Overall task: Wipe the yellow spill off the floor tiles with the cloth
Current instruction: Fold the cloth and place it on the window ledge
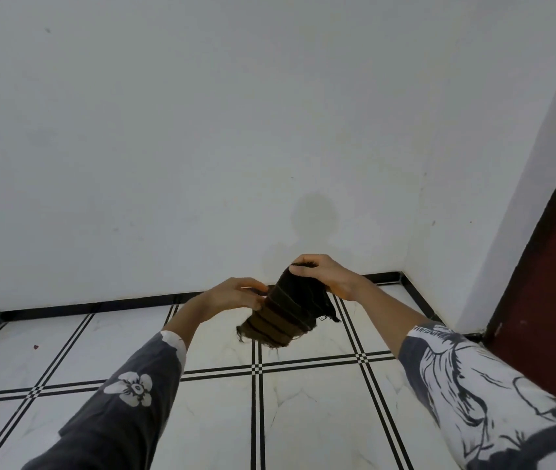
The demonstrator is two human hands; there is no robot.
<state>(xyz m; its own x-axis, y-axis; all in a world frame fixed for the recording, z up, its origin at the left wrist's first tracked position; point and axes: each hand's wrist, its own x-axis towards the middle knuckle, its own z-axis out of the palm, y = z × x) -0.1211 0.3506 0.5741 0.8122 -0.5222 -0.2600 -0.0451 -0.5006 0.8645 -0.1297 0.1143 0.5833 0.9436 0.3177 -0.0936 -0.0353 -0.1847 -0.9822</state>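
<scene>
The left hand (232, 296) and right hand (324, 274) pinch the dark striped frayed cloth (286, 310) up high, maybe to fold it for wiping

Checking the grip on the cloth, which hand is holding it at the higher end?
The right hand. It pinches the dark top edge of the cloth, nearer the wall, while the left hand grips the cloth's side lower down, above the frayed brown end.
</scene>
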